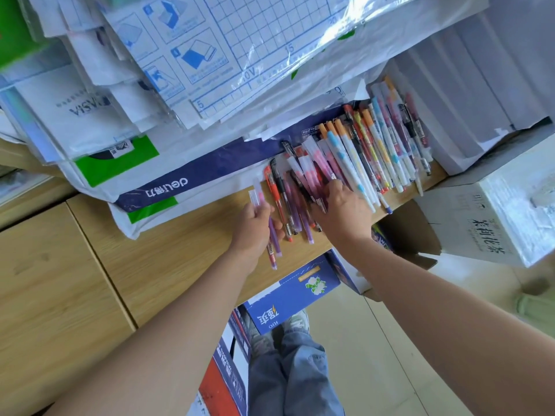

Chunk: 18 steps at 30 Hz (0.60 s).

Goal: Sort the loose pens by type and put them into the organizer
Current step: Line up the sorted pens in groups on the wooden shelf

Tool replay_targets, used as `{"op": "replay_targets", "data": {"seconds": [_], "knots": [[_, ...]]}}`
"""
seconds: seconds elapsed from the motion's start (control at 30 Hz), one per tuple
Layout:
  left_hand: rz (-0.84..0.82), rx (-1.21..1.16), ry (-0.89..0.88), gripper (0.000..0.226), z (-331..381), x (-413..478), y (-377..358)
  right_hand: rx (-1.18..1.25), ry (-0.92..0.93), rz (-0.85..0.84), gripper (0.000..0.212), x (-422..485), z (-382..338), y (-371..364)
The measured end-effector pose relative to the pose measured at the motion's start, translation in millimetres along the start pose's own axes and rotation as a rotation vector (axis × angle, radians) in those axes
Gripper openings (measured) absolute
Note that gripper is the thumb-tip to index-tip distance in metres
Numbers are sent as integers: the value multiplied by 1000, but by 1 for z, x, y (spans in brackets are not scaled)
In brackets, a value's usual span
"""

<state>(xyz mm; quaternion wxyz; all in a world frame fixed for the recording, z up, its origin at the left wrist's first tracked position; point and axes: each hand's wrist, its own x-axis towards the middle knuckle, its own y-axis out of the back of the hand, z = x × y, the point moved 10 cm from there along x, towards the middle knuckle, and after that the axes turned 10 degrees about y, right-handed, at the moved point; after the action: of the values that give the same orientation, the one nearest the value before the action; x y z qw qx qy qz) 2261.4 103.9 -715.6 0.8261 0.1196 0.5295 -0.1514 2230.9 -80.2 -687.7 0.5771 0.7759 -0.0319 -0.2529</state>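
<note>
Beside the pile (360,151) the left hand (255,225) grips purple pens (274,246); right hand (342,213) on the pile, grip unclear; nudged pens could roll off the bench (180,259).

We read "deli" upside down on the blue band of a white packet (166,187). On the gridded sheet (255,25) we make out 5, 10 and 15 along one edge. The blue carton (285,298) says "RIO" — the white box (468,223) says "茉莉花茶".

One head-worn view looks steeply down, close above the wooden table (168,259)
</note>
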Motion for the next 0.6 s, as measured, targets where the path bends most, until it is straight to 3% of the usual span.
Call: {"op": "replay_targets", "data": {"seconds": [0.27,0.43,0.6], "knots": [[16,1,24,17,2,1,-1,146,152,-74,23,8,-4,-6],[20,-3,38,8,5,2,-4,394,81,0,14,1,17,5],[3,1,60,6,8,1,-13,178,88,42,23,6,26,20]]}}
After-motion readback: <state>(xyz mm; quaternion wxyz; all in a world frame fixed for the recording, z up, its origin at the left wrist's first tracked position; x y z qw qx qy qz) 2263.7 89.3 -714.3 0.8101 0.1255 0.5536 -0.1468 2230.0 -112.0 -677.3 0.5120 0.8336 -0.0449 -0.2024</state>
